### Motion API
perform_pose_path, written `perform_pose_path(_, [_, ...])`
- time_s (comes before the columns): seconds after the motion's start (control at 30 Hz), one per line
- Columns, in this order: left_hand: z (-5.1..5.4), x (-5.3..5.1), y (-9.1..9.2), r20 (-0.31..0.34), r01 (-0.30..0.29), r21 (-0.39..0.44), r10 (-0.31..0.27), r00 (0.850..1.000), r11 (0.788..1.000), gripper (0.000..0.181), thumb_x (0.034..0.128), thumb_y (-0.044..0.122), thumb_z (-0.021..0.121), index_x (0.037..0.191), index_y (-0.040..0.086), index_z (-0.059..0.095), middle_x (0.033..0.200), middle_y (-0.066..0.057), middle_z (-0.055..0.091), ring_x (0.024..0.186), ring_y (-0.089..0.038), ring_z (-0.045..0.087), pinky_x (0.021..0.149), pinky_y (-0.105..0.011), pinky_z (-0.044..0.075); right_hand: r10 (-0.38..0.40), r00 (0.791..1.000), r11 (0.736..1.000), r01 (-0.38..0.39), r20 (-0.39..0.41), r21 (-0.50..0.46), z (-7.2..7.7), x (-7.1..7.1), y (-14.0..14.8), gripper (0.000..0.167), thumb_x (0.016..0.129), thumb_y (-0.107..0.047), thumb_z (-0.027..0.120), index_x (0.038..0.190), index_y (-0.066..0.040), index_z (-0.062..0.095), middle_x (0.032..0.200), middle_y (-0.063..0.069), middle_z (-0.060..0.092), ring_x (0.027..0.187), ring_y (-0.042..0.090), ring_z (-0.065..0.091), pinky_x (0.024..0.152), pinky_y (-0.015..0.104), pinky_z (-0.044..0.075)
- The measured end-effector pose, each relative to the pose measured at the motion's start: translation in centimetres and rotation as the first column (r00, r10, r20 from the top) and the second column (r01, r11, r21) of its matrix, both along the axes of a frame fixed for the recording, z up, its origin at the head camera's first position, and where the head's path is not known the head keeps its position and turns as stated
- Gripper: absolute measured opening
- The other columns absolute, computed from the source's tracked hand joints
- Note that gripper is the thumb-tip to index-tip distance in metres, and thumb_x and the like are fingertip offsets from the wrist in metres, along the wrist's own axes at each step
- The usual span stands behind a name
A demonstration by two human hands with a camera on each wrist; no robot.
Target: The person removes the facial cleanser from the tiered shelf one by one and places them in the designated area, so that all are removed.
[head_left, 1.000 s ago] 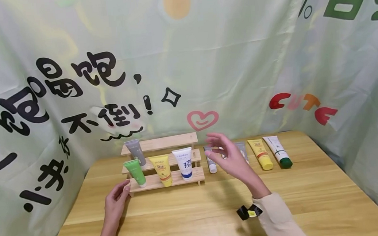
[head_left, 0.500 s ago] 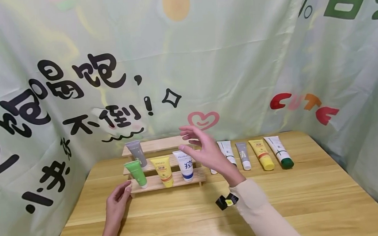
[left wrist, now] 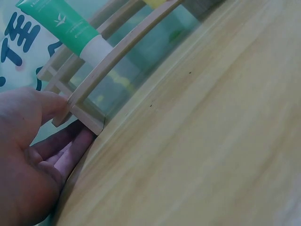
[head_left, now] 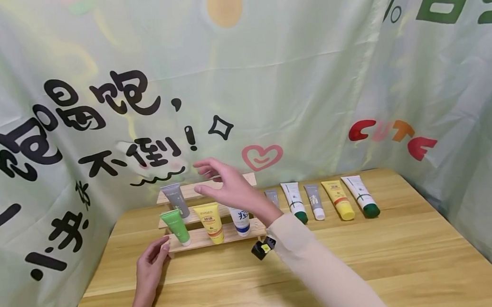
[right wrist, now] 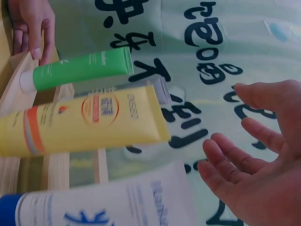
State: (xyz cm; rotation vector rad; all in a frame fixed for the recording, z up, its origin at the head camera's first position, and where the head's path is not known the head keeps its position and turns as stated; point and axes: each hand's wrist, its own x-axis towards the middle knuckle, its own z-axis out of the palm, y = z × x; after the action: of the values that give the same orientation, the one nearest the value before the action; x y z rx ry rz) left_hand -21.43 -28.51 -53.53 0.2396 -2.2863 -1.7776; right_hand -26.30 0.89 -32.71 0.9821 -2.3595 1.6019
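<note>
As recorded in the head view, the right hand point(head_left: 233, 185) is raised in the air over a wooden rack point(head_left: 199, 237), fingers apart and slightly bent, holding nothing. The left hand point(head_left: 150, 261) is at the rack's front left corner. Standing on the front tier, left to right, are a green tube point(head_left: 176, 226), a yellow tube point(head_left: 210, 222) and a white-and-blue tube point(head_left: 241, 221), the last partly hidden by the right hand. A grey tube point(head_left: 175, 200) stands behind the green one, on the middle tier. Five further tubes point(head_left: 314, 201) lie in a row on the table point(head_left: 220, 281), right of the rack; the right wrist partly covers the nearest.

In the left wrist view, the left thumb touches the end of the front tier and the fingers lie lower, beside the leg, so that the corner is gripped lightly between them.

In the right wrist view, the right fingers are spread and clear of the tubes; the white-and-blue tube is the closest.
</note>
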Motion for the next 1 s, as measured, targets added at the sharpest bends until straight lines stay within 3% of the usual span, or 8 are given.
perform_pose_path(0.23, [-0.1,0.0,-0.1,-0.006,-0.002,0.006,0.002,1.000,1.000,0.038,0.1049,0.024,0.062,0.135,0.002,0.063,0.138,-0.016,0.059,0.100,0.001,0.062,0.083,-0.014,0.056,0.022,0.999,0.996,-0.025,0.039,0.083,0.5,-1.2,-2.7,0.052,0.095,-0.019,0.076,0.142,-0.014,0.056,0.129,0.006,0.065,0.115,0.019,0.062,0.099,0.027,0.052])
perform_pose_path(0.47, [-0.3,-0.1,-0.2,-0.007,0.000,0.004,0.000,1.000,1.000,0.039,0.1040,0.026,0.063,0.135,0.003,0.064,0.134,-0.013,0.061,0.097,-0.003,0.063,0.083,-0.016,0.056,0.023,0.998,0.983,-0.031,0.050,0.183,0.7,-2.1,-4.7,0.048,0.094,-0.013,0.076,0.138,-0.010,0.058,0.127,0.012,0.066,0.117,0.027,0.063,0.098,0.030,0.054])
perform_pose_path(0.67, [-0.2,0.0,-0.3,-0.003,-0.001,0.010,0.001,1.000,1.000,0.038,0.1041,0.027,0.063,0.135,0.005,0.064,0.134,-0.013,0.060,0.098,-0.009,0.064,0.083,-0.016,0.057,0.000,0.999,0.966,-0.014,0.053,0.258,0.7,-2.9,-6.4,0.041,0.094,-0.011,0.076,0.133,-0.009,0.061,0.125,0.014,0.068,0.114,0.024,0.065,0.095,0.025,0.054])
perform_pose_path(1.0, [-0.2,0.0,-0.2,-0.029,0.007,0.014,-0.007,1.000,1.000,0.037,0.1043,0.024,0.063,0.135,0.002,0.064,0.134,-0.012,0.061,0.096,-0.008,0.063,0.082,-0.016,0.057,-0.029,0.988,0.966,-0.012,0.154,0.259,0.2,-4.1,-7.8,0.029,0.092,-0.005,0.077,0.119,-0.005,0.066,0.110,0.011,0.072,0.096,0.015,0.067,0.078,0.018,0.055])
